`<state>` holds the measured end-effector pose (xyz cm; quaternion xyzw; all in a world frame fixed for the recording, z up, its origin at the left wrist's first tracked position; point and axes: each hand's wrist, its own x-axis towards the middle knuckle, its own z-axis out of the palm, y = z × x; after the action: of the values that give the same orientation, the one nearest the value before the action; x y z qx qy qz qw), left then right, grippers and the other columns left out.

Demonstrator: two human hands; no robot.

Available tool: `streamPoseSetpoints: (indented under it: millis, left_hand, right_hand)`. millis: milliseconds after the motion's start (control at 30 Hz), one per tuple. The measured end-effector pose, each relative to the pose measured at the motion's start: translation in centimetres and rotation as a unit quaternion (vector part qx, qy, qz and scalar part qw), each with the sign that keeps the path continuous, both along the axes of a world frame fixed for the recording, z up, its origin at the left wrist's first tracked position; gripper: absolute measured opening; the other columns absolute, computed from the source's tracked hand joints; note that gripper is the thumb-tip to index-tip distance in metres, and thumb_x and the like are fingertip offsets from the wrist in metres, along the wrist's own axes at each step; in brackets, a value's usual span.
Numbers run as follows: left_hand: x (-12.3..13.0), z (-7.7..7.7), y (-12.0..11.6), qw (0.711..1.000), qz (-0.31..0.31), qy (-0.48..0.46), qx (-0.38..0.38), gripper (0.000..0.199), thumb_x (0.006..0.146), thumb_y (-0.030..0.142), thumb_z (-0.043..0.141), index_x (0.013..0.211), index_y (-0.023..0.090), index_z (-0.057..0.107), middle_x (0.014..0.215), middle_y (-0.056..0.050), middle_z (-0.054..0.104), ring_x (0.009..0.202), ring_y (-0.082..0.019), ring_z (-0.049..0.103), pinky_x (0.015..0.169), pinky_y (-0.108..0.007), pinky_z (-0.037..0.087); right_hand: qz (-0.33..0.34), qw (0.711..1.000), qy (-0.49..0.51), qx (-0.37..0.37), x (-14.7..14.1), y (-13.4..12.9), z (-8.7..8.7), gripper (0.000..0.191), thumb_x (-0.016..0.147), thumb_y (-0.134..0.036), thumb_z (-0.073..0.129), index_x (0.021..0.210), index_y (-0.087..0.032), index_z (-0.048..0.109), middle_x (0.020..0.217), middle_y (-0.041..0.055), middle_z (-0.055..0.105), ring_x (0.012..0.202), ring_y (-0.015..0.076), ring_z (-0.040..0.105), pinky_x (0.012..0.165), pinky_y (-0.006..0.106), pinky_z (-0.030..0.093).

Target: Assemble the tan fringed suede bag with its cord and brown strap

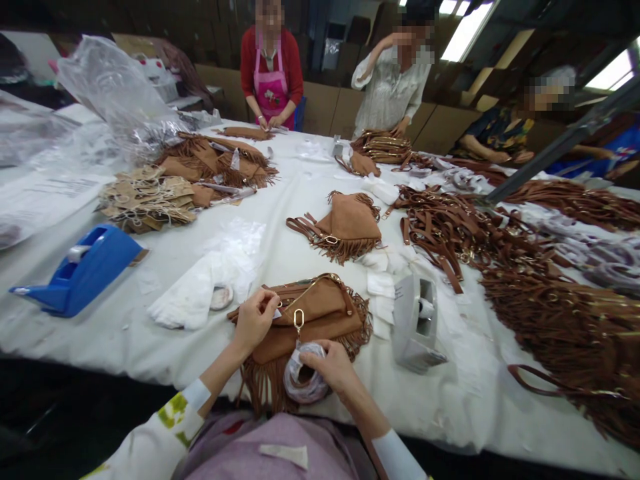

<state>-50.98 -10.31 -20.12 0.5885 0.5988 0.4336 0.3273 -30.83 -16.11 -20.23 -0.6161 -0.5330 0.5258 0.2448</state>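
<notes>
A brown fringed bag lies on the white table before me, its zip edge and a gold clasp showing on top. At the bag's upper left, my left hand is pinched at a small white piece whose nature I cannot make out. My right hand grips a wrapped, coiled strap at the bag's lower edge, thumb over the ring. The coil hangs by the gold clasp over the fringe.
A blue tape dispenser stands left, a grey one right. Another fringed bag lies ahead. Brown straps and fringed bags pile up right; tags lie left. Several people work across the table.
</notes>
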Motion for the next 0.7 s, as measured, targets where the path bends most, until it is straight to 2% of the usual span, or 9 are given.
streamPoseSetpoints:
  millis: [67,133,233,333,433,567,633,700]
  left_hand:
    - [-0.2,0.4,-1.1,0.995,-0.059,0.072,0.037,0.024,0.089,0.035,0.044,0.083,0.019,0.061,0.083,-0.004,0.064,0.078,-0.016,0.059,0.074,-0.029,0.047]
    - [-0.1,0.6,-1.7,0.979,-0.131,0.144,0.059,0.023,0.089,0.032,0.043,0.094,0.019,0.062,0.1,-0.008,0.064,0.096,-0.02,0.057,0.088,-0.034,0.044]
    - [0.8,1.1,-1.6,0.943,-0.209,0.251,0.068,0.038,0.086,0.035,0.05,0.12,0.018,0.052,0.123,-0.012,0.056,0.114,-0.027,0.049,0.099,-0.042,0.038]
    - [2.7,1.9,0.1,0.918,-0.231,0.317,0.052,0.055,0.082,0.035,0.055,0.131,0.017,0.04,0.129,-0.015,0.051,0.118,-0.029,0.047,0.099,-0.044,0.037]
    - [5.0,2.1,3.0,0.915,-0.223,0.337,0.012,0.055,0.077,0.034,0.061,0.125,0.011,0.046,0.12,-0.02,0.056,0.111,-0.033,0.051,0.096,-0.046,0.039]
    - [6.8,1.2,7.0,0.914,-0.261,0.31,-0.036,0.023,0.081,0.027,0.053,0.097,0.013,0.062,0.098,-0.017,0.065,0.09,-0.028,0.06,0.088,-0.041,0.044]
    - [6.9,0.9,8.1,0.912,-0.277,0.299,-0.038,0.019,0.083,0.023,0.048,0.092,0.015,0.063,0.095,-0.013,0.066,0.084,-0.025,0.061,0.084,-0.037,0.047]
    - [6.8,1.3,8.3,0.912,-0.295,0.282,-0.035,0.019,0.082,0.022,0.049,0.094,0.017,0.063,0.097,-0.011,0.067,0.085,-0.024,0.061,0.085,-0.036,0.047]
  right_hand:
    - [0.018,0.998,0.052,-0.015,1.4,1.0,1.7,0.031,0.07,-0.039,0.065,0.084,-0.011,0.069,0.078,0.0082,0.07,0.071,0.0226,0.063,0.064,0.03,0.048]
    - [-0.012,0.998,0.033,0.045,2.3,2.6,3.7,0.032,0.071,-0.039,0.065,0.088,-0.012,0.067,0.082,0.0077,0.07,0.074,0.0215,0.063,0.067,0.03,0.048]
    - [-0.039,0.98,-0.073,0.181,2.9,5.7,6.0,0.03,0.072,-0.036,0.064,0.094,-0.016,0.064,0.083,0.0046,0.069,0.073,0.0194,0.062,0.069,0.029,0.046]
    - [0.002,0.94,-0.185,0.288,2.4,8.5,7.4,0.026,0.075,-0.03,0.063,0.099,-0.02,0.062,0.088,0.0035,0.068,0.076,0.019,0.061,0.072,0.029,0.044]
    - [0.069,0.902,-0.253,0.343,1.1,10.6,8.0,0.027,0.079,-0.024,0.063,0.105,-0.022,0.059,0.096,0.0049,0.066,0.085,0.0195,0.061,0.075,0.027,0.042]
    - [0.136,0.872,-0.313,0.352,-0.4,12.7,8.0,0.023,0.084,-0.023,0.061,0.107,-0.024,0.058,0.09,0.0045,0.064,0.081,0.0195,0.06,0.069,0.025,0.04]
    - [0.152,0.864,-0.337,0.343,-0.5,13.7,7.6,0.022,0.084,-0.023,0.061,0.105,-0.025,0.058,0.087,0.0043,0.063,0.077,0.0196,0.06,0.066,0.025,0.039]
    - [0.16,0.87,-0.328,0.333,-0.2,14.8,7.2,0.021,0.083,-0.022,0.061,0.104,-0.024,0.059,0.086,0.004,0.064,0.076,0.0192,0.06,0.066,0.025,0.038]
